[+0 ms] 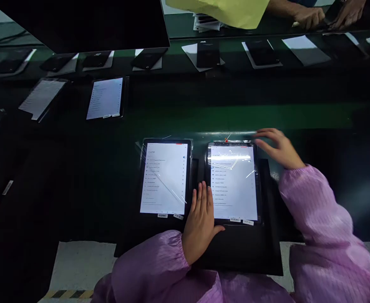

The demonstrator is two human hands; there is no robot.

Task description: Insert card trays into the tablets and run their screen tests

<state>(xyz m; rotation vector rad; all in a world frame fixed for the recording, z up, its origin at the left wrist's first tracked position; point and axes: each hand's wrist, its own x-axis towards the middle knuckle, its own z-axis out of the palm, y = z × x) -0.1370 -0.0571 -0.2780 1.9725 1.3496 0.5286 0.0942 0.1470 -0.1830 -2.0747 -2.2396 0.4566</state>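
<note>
Two lit tablets lie side by side in front of me, both showing a list on a white screen. My left hand lies flat against the lower left edge of the right tablet, fingers straight and thumb stretched out under its bottom edge. At that tablet's upper right corner is my right hand, fingers apart and curved, with nothing seen in them. Clear film with glare covers the right tablet's screen. The left tablet also has loose clear film over it. Small white labels stick to both bottom edges. A black mat lies underneath.
Farther left lie another lit tablet and a tilted one. Dark tablets on white sheets, such as this one, line the back. A large black monitor overhangs the upper left. Another person's hands work beyond, near a yellow sheet.
</note>
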